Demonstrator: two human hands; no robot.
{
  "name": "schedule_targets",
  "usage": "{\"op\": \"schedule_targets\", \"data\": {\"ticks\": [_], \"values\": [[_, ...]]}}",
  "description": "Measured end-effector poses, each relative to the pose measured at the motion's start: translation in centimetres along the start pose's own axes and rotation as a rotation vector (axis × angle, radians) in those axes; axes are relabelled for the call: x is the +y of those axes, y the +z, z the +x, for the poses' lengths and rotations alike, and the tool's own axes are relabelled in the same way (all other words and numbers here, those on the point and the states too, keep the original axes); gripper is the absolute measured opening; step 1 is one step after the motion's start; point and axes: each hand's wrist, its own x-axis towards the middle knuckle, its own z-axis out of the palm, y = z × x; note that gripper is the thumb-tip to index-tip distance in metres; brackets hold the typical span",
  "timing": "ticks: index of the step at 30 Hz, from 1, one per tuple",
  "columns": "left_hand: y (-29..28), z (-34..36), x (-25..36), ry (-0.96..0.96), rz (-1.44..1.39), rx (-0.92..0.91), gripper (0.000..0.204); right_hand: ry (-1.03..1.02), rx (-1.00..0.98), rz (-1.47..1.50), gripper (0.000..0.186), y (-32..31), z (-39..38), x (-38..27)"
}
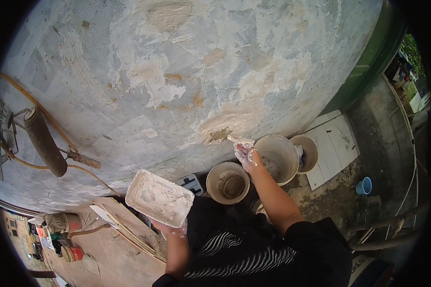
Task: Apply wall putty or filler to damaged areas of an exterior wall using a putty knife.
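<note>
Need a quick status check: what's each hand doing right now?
Left hand: holding the paste-smeared tray, from its near side.
Right hand: closed on a paste-coated tool; exact type unclear.

I see off-white, paste-smeared rectangular tray point(160, 198), open side up, in left hand point(170, 228). Paste-caked tool point(240, 140) in right hand point(246, 157), beside brown wall patch point(219, 135); contact unclear.

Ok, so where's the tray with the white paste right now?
In the head view, the tray is left of and below centre, held in the left hand; the nearest bucket stands to its right.
</note>
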Motion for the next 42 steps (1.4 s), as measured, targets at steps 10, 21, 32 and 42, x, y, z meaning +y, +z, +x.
{"op": "schedule_targets", "data": {"ticks": [10, 21, 32, 42], "values": [[-1.4, 0.2, -0.1, 0.044, 0.087, 0.098, 0.057, -0.030, 0.156, 0.100, 0.024, 2.5, 3.8, -0.4], [-1.9, 0.0, 0.6, -0.008, 0.116, 0.138, 0.055, -0.123, 0.083, 0.091, 0.021, 4.9, 3.2, -4.5], [-1.2, -0.2, 0.2, -0.002, 0.119, 0.078, 0.056, -0.002, 0.077, -0.092, 0.018, 0.7, 3.7, -1.1], [-0.6, -0.9, 0.9, 0.016, 0.110, 0.087, 0.056, -0.159, -0.127, -0.013, 0.015, 3.1, 0.4, -4.3]]}}
